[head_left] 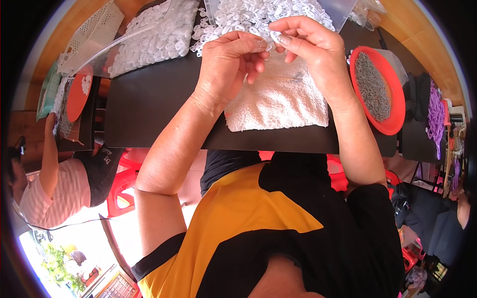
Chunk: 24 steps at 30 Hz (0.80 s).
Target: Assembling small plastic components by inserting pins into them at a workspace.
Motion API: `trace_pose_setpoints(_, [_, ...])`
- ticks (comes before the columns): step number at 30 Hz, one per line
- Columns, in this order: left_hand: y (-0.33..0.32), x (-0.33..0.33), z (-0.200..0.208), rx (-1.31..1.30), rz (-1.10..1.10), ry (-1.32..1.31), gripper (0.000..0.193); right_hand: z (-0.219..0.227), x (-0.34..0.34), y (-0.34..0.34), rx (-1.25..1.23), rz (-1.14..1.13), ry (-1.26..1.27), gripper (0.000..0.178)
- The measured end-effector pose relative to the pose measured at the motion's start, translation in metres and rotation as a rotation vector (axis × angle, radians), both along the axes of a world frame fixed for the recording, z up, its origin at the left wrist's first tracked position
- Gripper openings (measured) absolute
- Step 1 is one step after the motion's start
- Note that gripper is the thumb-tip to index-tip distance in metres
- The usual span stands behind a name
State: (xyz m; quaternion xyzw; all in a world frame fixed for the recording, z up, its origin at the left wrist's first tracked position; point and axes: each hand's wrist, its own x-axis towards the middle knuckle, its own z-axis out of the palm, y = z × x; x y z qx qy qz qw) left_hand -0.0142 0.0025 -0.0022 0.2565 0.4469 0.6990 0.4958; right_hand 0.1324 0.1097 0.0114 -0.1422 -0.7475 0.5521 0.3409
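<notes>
Over a white towel (pixel 278 107), my two hands meet close together, fingertips nearly touching. My right hand (pixel 318 47) pinches a small white oval plastic piece (pixel 274 36) between thumb and fingers. My left hand (pixel 229 62) is closed in a pinch beside it; a tiny whitish bit shows at its fingertips, too small to name. Just beyond, many similar white pieces (pixel 243 17) fill a clear plastic bin (pixel 344 12) and spill onto the dark table (pixel 159 109).
At the right stands a red dish (pixel 392 119) of thin grey metal pieces (pixel 372 84). A clear bag of white pieces (pixel 154 42) lies far left, near a white basket (pixel 92 32). Purple strips (pixel 436 116) lie far right. Another person (pixel 54 193) sits at the left.
</notes>
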Motion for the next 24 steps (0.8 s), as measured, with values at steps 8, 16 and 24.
trace_pose_setpoints(8, [-0.001, 0.000, 0.000, -0.005, -0.034, -0.019, 0.009, -0.002, -0.001, -0.001, 0.069, -0.013, 0.009, 0.017])
trace_pose_setpoints(16, [-0.001, 0.001, 0.001, 0.017, -0.059, -0.002, 0.010, 0.001, 0.000, -0.001, 0.019, 0.056, -0.026, 0.018])
trace_pose_setpoints(24, [-0.002, 0.011, -0.003, 0.166, -0.028, 0.239, 0.030, 0.027, 0.007, 0.001, -0.046, 0.103, -0.101, 0.030])
